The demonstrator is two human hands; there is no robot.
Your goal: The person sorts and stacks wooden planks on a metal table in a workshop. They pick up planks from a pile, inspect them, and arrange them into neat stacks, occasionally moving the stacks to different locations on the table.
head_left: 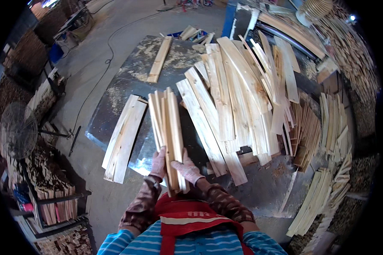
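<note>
Sawdust-strewn metal worktop (115, 114) fills my view, with concrete floor around it. Nearest me, my left hand (159, 163) and right hand (187, 168) grip the near end of a bundle (167, 127) of thin wooden slats, fingers wrapped around it from both sides; the bundle stands on edge, running away from me over the worktop. Just left lies a small stack (122, 138) of flat slats. To the right, a big loose pile (238, 102) of slats fans out. Farther off, 1 plank (159, 59) lies alone. A fan (18, 131) stands at far left.
</note>
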